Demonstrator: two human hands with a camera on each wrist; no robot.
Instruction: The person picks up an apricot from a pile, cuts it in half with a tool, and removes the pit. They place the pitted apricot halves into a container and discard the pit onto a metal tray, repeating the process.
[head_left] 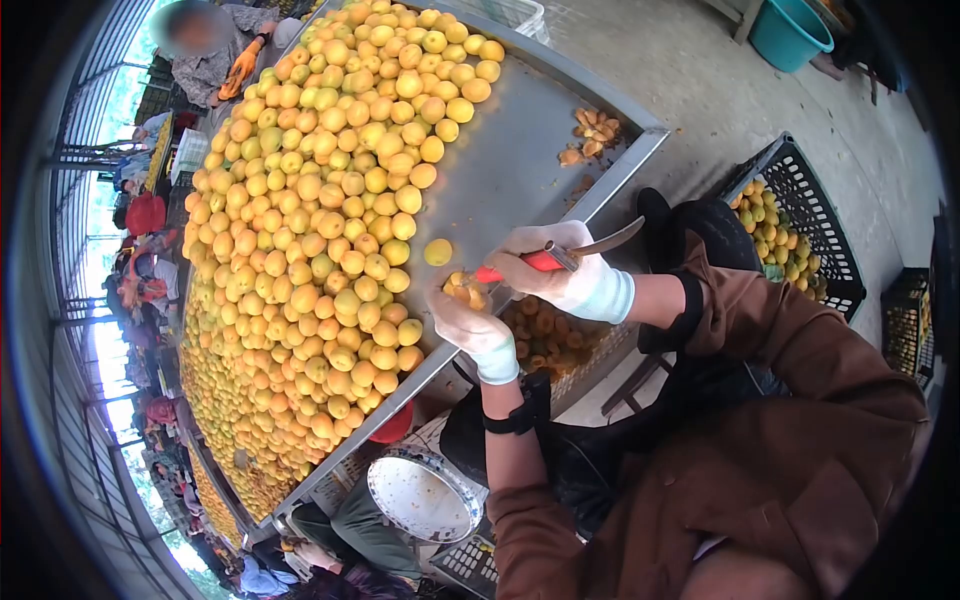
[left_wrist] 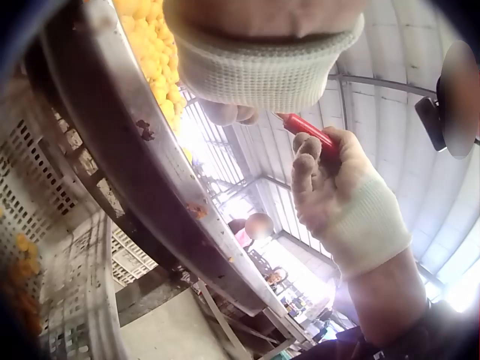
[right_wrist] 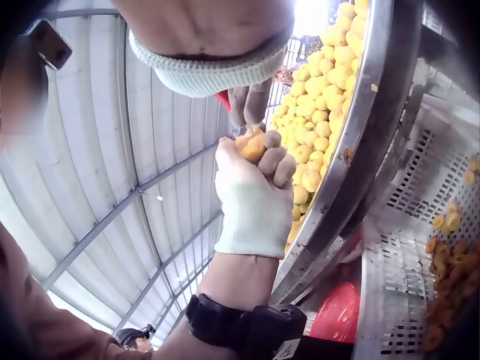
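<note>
The left hand (head_left: pixel 468 322) grips a fruit (head_left: pixel 464 291), probably light, soft and slippery, best cupped round its sides, while the right hand (head_left: pixel 568 278) grips a knife (head_left: pixel 541 262).

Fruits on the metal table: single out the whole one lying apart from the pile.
The yellow fruit just beyond the left hand: it lies alone on the metal table, with a gap between it and the pile.
</note>
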